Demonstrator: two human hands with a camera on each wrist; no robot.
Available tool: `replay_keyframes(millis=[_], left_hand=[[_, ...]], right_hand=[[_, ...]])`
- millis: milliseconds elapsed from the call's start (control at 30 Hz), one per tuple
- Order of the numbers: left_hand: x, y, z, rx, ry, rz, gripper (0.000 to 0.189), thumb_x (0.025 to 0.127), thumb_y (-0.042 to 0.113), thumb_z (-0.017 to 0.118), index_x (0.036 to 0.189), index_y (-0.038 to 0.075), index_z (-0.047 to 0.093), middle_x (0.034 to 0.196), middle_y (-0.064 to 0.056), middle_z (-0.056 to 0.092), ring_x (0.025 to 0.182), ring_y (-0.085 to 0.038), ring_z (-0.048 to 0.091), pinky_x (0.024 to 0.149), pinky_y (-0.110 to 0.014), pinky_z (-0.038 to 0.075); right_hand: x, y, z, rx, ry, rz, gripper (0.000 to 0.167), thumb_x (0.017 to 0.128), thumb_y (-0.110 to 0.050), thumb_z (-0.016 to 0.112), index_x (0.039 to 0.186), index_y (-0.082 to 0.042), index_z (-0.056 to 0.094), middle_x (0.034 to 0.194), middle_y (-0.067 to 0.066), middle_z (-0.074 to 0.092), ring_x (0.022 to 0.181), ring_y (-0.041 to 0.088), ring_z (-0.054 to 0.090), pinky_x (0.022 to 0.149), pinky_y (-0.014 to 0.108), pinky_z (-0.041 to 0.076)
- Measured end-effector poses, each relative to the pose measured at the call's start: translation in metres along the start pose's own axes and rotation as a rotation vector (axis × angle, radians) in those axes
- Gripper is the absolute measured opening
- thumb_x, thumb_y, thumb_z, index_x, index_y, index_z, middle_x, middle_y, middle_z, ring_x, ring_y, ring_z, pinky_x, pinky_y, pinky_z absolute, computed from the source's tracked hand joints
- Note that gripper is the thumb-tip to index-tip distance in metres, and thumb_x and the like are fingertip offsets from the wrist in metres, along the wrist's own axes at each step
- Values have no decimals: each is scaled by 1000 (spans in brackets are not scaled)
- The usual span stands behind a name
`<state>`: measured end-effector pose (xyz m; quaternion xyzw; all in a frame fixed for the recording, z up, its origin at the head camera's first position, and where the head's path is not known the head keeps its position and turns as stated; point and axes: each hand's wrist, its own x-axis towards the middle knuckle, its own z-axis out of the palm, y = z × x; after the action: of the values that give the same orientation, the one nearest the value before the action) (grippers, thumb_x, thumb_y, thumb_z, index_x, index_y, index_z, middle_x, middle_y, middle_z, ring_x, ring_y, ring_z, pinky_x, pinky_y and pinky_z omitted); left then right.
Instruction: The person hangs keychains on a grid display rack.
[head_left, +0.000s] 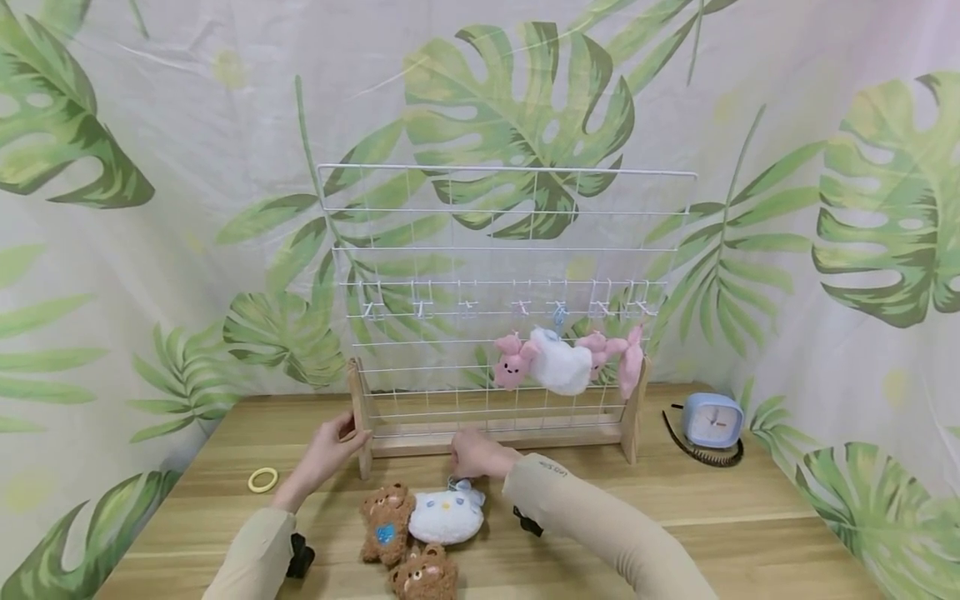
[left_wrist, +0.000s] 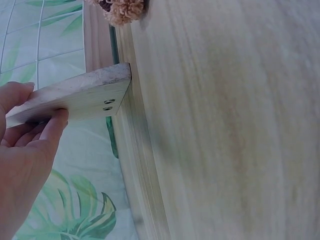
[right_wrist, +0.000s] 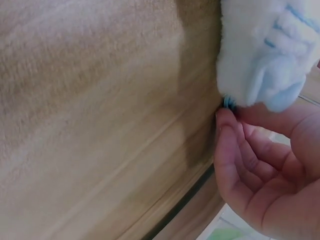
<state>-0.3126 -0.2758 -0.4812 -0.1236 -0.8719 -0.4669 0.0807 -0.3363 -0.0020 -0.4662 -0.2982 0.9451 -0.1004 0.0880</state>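
My left hand [head_left: 330,452] grips the wooden side leg [left_wrist: 92,92] of a white wire grid rack [head_left: 510,170], thumb on one side and fingers on the other. Low in front of the rack, my right hand [head_left: 482,456] pinches the blue cord [right_wrist: 228,103] of a white plush charm [head_left: 446,517] with pale blue ears. That charm lies face up on the table in the head view. Touching its left side is a brown teddy bear charm [head_left: 385,525] with a blue patch. A second brown bear [head_left: 426,575] lies below, cut off by the frame edge.
Small hooks [head_left: 422,308] line the grid. From the right-hand ones hang pink plush charms [head_left: 512,363] and a white plush [head_left: 561,365]. A yellow ring [head_left: 262,480] lies left on the wooden table [head_left: 675,533]. A blue clock [head_left: 713,420] with a black coiled cord stands right.
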Motion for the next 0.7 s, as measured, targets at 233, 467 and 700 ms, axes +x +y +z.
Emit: replay_keyframes(millis=[233, 467, 700], left_hand=[[0, 0, 0, 0, 0, 0, 48, 101, 13, 57, 139, -14, 46, 137, -36, 53, 131, -49, 50, 105, -55, 48], [1, -1, 0, 1, 1, -14, 48, 101, 11, 57, 140, -14, 45, 137, -36, 53, 131, -49, 50, 104, -55, 49], [0, -1, -1, -8, -6, -14, 48, 101, 12, 57, 140, -14, 45, 137, -36, 53, 131, -49, 49, 103, -54, 50]], right_hand=[[2, 4, -3, 30, -92, 1, 55, 90, -10, 66, 45, -19, 34, 40, -8, 40, 35, 1, 33, 37, 13, 25], [2, 5, -3, 18, -121, -3, 52, 89, -9, 65, 44, -18, 41, 45, -1, 56, 34, 1, 37, 36, 13, 28], [1, 4, -6, 8, -159, 1, 48, 88, -11, 69, 47, -17, 46, 52, 4, 65, 36, 3, 41, 37, 13, 31]])
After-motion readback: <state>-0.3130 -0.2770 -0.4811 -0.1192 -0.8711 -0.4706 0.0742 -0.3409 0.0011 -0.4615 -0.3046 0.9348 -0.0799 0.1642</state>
